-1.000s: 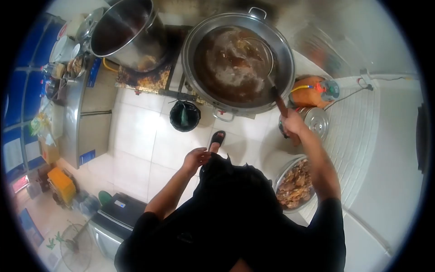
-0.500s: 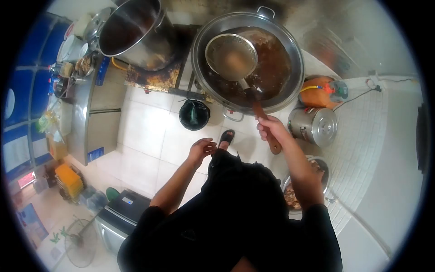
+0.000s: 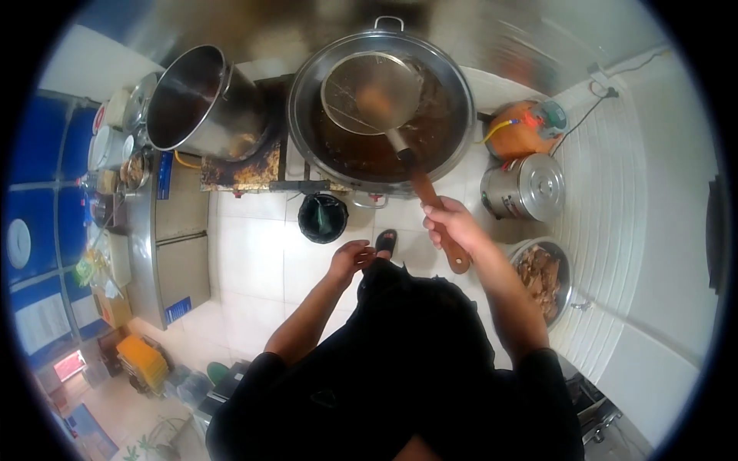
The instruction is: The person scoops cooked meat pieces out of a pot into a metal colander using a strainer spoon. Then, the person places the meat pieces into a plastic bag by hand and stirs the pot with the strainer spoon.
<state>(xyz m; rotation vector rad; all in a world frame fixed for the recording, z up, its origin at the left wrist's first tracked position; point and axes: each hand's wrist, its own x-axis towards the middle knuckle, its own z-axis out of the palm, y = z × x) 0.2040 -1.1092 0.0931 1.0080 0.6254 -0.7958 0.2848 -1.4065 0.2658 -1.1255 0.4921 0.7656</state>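
Beyond both hands, one wide pan [image 3: 300, 127] of brown liquid [image 3: 347, 152]. Now held up over it: the skimmer [image 3: 398, 143], sunk in the liquid a second ago at the right-hand side, since swung toward the left-hand side, mesh [image 3: 346, 96] apparently clear of the surface. Likely meaning: dip over, lift under way. Too blurred to tell: a catch in the mesh, or only liquid seen through it.

Wrapped firmly around the wooden handle [image 3: 450, 250]: the right hand [image 3: 453, 223], drawn in closer to the left than a second ago. Loosely curled near the body, apparently holding nothing: the left hand [image 3: 352, 260].

Counted, largest to smallest: one pan; one tall pot [image 3: 227, 115], beyond and left of the left hand; one orange cylinder [image 3: 519, 137], beyond and right of the right hand; one lidded drum [image 3: 507, 194], nearer on that same side; one basin [image 3: 570, 296], right of the right hand and closer to the body, with brown chunks [image 3: 540, 283] too jumbled to count; one skimmer; one bin [image 3: 301, 218], just ahead of the left hand; two hands; one sandal [image 3: 389, 240], between the hands.
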